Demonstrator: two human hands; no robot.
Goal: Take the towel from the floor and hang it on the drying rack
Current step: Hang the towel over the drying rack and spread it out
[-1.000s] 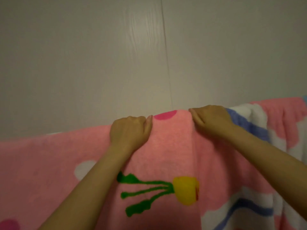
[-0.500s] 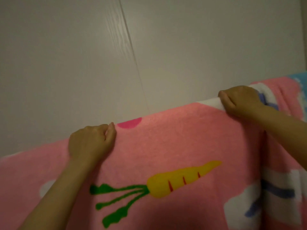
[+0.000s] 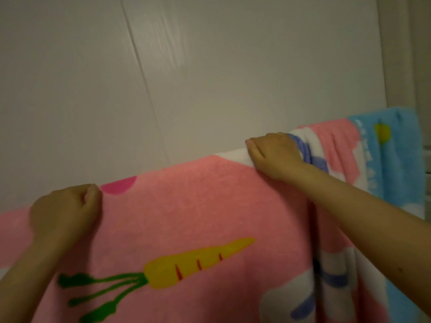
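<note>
A large pink towel (image 3: pixel 198 206) printed with a yellow carrot, green leaves and a blue-and-white figure hangs spread across the lower half of the view, its top fold running up to the right. The rack bar under that fold is hidden by the cloth. My left hand (image 3: pixel 63 213) grips the top edge at the left, fingers curled over it beside a magenta dot. My right hand (image 3: pixel 275 155) pinches the top edge farther right, on a white patch. The towel's right end is light blue and bunched in folds.
A plain pale wall (image 3: pixel 186 78) with a slanted panel seam stands right behind the towel. A vertical white frame or door edge (image 3: pixel 396 54) rises at the far right. A bit of white rail (image 3: pixel 428 159) shows beyond the blue end.
My hands have moved apart along the top edge, the right one going right, and the cloth between them is now stretched flat so the whole carrot shows. The blue end came into view.
</note>
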